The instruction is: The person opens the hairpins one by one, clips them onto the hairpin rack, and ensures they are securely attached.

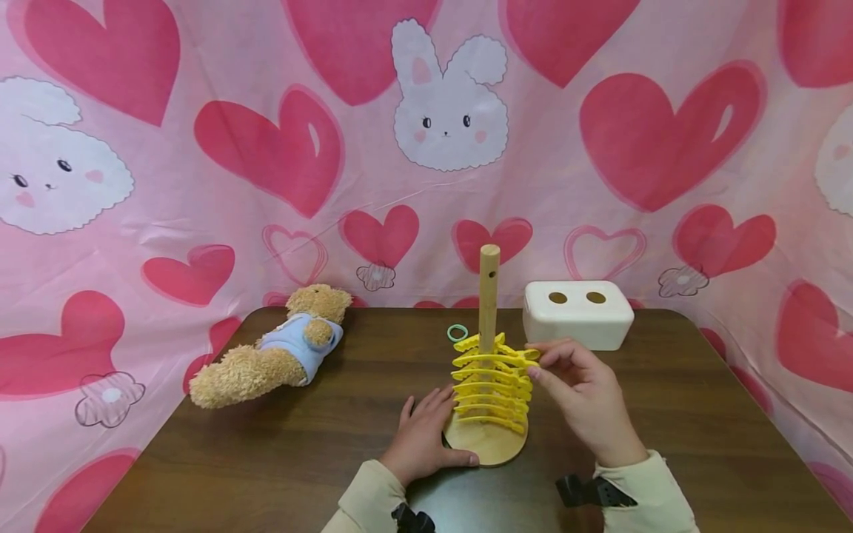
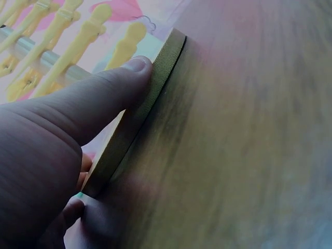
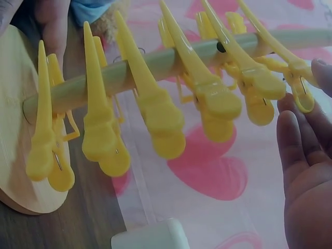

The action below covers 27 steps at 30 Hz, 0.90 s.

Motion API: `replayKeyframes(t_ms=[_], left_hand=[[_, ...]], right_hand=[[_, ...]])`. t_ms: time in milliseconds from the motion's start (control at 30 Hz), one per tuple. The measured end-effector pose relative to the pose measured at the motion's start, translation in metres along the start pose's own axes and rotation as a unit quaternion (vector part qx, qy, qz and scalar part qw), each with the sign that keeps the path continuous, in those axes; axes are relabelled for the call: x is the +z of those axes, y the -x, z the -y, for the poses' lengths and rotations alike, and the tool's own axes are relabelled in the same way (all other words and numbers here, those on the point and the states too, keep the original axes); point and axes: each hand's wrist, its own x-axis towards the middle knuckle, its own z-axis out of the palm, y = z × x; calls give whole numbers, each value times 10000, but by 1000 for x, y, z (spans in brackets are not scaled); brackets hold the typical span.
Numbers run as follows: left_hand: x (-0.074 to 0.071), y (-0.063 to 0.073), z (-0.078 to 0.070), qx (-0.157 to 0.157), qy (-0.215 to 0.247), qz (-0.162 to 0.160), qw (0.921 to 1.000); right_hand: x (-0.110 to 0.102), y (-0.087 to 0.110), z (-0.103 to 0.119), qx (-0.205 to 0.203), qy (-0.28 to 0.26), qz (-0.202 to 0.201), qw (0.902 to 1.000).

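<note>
A wooden stand [image 1: 489, 296] with an upright pole and a round base [image 1: 489, 448] stands on the table. Several long-nosed yellow hair clips [image 1: 489, 403] are clamped along its pole, one above another. My right hand [image 1: 589, 400] pinches the handle end of an upper yellow hair clip [image 3: 303, 98] between thumb and fingers; its nose reaches across the pole. At the left of the base rests my left hand [image 1: 420, 437], fingers extended beside the lower clips. Its thumb [image 2: 116, 85] lies straight against the base's near edge.
A teddy bear [image 1: 293, 348] in a blue top lies at the table's left. Behind the stand sits a small green ring [image 1: 457, 333]. A white box [image 1: 578, 318] with two round holes stands at the back right, before a pink heart-patterned cloth [image 1: 373, 178].
</note>
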Motion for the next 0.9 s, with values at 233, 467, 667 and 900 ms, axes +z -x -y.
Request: replayKeyframes(t_ms=[233,467,667,900], left_hand=[[1,-1,-1,28,-14,-31,10000],[1,-1,-2,3,-25,-2,10000],[2,-2,0,14,-12,-21,10000],[5,0,5,18,107,-50,9999]], right_hand=[[2,0,-1,-11,-67,13,10000],[-1,1,0,153,-78,70,9998],[-6,1,-1,290,382,180,9987],[-12,7,-5,524,1157,413,9910]])
